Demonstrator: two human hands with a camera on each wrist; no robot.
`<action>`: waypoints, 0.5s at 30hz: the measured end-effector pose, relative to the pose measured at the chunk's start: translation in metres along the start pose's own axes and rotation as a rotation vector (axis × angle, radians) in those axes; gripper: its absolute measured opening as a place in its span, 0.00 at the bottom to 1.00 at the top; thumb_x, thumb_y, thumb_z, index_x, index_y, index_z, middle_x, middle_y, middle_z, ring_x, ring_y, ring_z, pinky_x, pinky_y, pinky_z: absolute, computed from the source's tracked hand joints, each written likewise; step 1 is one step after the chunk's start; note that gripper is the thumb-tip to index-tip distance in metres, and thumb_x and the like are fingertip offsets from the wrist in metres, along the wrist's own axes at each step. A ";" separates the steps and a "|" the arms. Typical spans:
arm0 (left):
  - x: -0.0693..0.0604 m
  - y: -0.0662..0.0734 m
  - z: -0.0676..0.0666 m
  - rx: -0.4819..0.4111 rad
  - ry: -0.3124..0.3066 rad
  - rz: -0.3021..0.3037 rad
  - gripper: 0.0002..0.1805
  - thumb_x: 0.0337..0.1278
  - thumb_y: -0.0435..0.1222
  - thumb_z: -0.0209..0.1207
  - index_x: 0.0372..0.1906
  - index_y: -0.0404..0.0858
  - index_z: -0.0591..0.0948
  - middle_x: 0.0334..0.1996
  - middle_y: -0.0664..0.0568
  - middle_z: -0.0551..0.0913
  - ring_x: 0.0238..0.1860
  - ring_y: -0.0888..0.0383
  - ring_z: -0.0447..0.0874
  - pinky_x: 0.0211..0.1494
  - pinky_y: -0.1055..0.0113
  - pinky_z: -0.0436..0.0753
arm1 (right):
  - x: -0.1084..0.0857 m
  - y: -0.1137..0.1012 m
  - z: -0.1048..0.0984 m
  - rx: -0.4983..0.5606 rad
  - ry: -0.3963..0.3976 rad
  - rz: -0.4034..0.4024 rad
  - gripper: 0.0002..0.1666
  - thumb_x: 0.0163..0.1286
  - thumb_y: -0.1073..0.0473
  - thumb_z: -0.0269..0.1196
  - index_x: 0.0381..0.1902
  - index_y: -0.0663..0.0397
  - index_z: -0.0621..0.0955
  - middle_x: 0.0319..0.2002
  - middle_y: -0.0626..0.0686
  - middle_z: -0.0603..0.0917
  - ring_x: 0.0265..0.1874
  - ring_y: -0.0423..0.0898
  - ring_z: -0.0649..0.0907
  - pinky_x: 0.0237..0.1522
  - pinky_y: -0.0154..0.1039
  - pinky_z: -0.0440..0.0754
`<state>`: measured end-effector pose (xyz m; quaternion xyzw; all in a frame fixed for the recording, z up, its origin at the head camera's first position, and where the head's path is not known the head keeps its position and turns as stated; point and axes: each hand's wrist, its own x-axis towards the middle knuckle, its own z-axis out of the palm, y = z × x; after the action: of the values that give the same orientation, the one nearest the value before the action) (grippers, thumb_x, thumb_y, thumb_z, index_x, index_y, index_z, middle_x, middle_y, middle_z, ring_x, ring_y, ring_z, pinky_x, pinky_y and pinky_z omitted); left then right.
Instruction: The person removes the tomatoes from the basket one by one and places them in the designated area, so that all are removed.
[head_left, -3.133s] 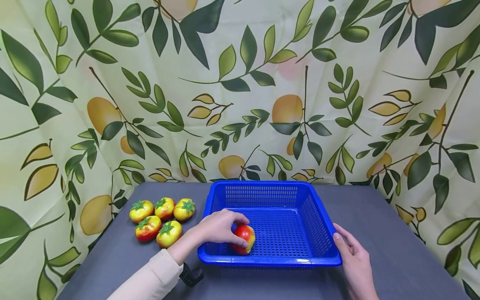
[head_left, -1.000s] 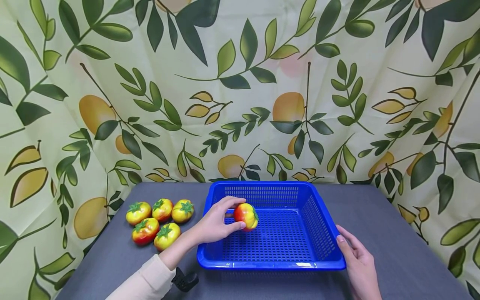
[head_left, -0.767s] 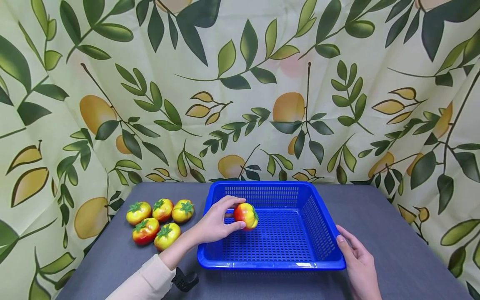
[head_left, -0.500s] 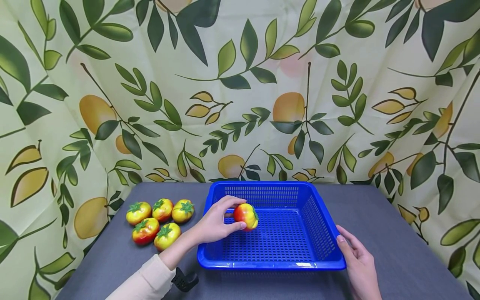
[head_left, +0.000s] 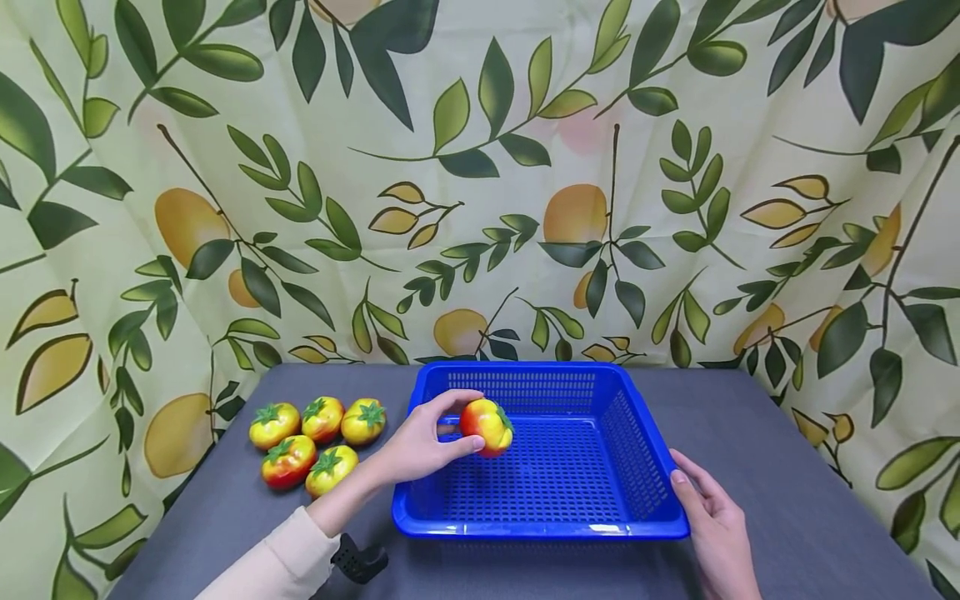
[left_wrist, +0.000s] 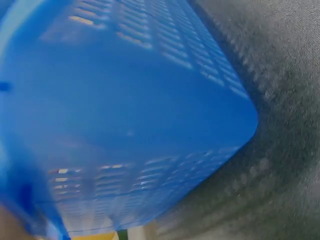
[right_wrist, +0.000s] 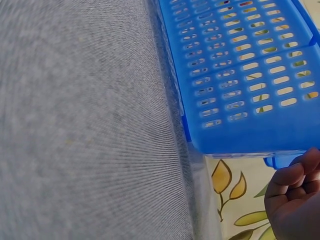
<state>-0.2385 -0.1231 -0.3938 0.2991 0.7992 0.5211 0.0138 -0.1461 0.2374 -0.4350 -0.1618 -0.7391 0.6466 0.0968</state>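
Observation:
In the head view, my left hand [head_left: 423, 442] holds a red-and-yellow tomato [head_left: 486, 427] between thumb and fingers. Its green leafy top points right, and it hangs over the left part of a blue plastic basket [head_left: 540, 530]. My right hand [head_left: 716, 525] grips the basket's right rim near the front corner, thumb at the edge. The right wrist view shows the curled fingers of my right hand [right_wrist: 295, 192] beside the basket's perforated wall [right_wrist: 240, 65]. The left wrist view is filled by the basket's corner [left_wrist: 125, 110], and the held tomato cannot be made out there.
Several more red-and-yellow tomatoes [head_left: 288, 462] with green tops stand in a group on the grey table [head_left: 750, 433], left of the basket. A black strap [head_left: 360, 560] shows by my left sleeve. A leaf-patterned cloth [head_left: 480, 183] hangs behind the table.
About three seconds ago the tomato was low inside the basket. My left hand has raised it and turned its top to the right, then shifted slightly left. My right hand stays at the rim.

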 end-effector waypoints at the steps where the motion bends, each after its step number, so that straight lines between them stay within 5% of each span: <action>1: -0.002 0.002 -0.002 -0.016 0.010 -0.010 0.29 0.59 0.39 0.68 0.65 0.45 0.73 0.58 0.56 0.76 0.58 0.57 0.76 0.56 0.60 0.78 | 0.000 0.000 0.001 -0.008 0.000 0.002 0.39 0.72 0.38 0.55 0.72 0.55 0.67 0.54 0.59 0.82 0.36 0.39 0.86 0.34 0.38 0.84; 6: -0.020 0.017 -0.017 -0.109 0.128 -0.018 0.30 0.59 0.38 0.68 0.66 0.45 0.72 0.60 0.53 0.76 0.60 0.55 0.74 0.56 0.59 0.78 | 0.001 -0.002 0.002 -0.023 -0.010 0.010 0.39 0.72 0.37 0.55 0.72 0.54 0.67 0.56 0.62 0.80 0.36 0.39 0.85 0.34 0.37 0.84; 15: -0.083 0.040 -0.058 -0.177 0.497 0.096 0.35 0.53 0.21 0.66 0.67 0.31 0.69 0.62 0.42 0.73 0.62 0.51 0.73 0.55 0.63 0.78 | 0.001 0.000 -0.002 0.057 -0.027 0.005 0.37 0.73 0.42 0.57 0.71 0.57 0.67 0.42 0.42 0.85 0.35 0.39 0.86 0.33 0.37 0.84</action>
<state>-0.1715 -0.2008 -0.3571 0.1971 0.7143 0.6464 -0.1818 -0.1463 0.2394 -0.4345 -0.1519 -0.7212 0.6699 0.0899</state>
